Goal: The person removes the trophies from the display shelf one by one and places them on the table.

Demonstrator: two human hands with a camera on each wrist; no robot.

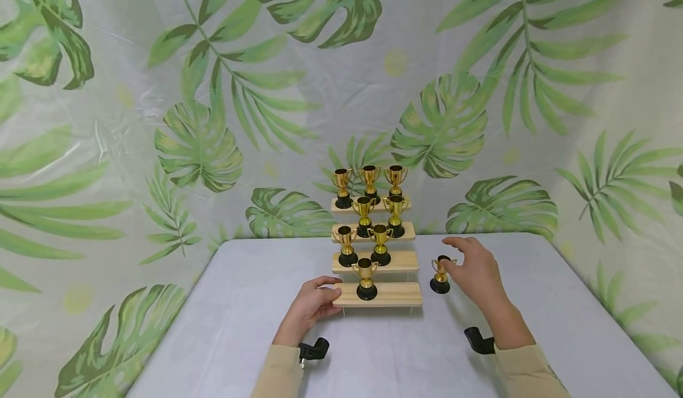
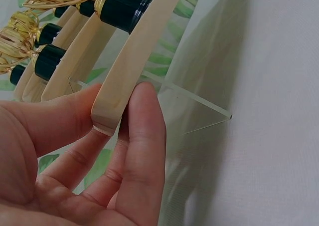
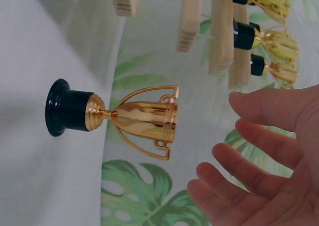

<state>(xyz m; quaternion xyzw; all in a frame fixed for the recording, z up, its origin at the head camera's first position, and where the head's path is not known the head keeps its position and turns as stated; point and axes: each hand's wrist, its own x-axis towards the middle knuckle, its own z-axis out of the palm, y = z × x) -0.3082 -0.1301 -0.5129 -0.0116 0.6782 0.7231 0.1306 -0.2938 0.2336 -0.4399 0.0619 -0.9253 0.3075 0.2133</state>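
My left hand pinches the left end of the lowest wooden shelf board, thumb on one face and fingers on the other. On the table right of the shelf stands a small gold trophy cup with a black base, upright. Above that cup my right hand is spread, its fingers apart from it in the right wrist view. A single trophy stands on the lowest board. Several more gold trophies stand on the boards above.
The tiered stand has several wooden boards, with clear legs under the lowest one. A white cloth covers the table. Behind it hangs a leaf-patterned curtain. Each wrist wears a black camera mount.
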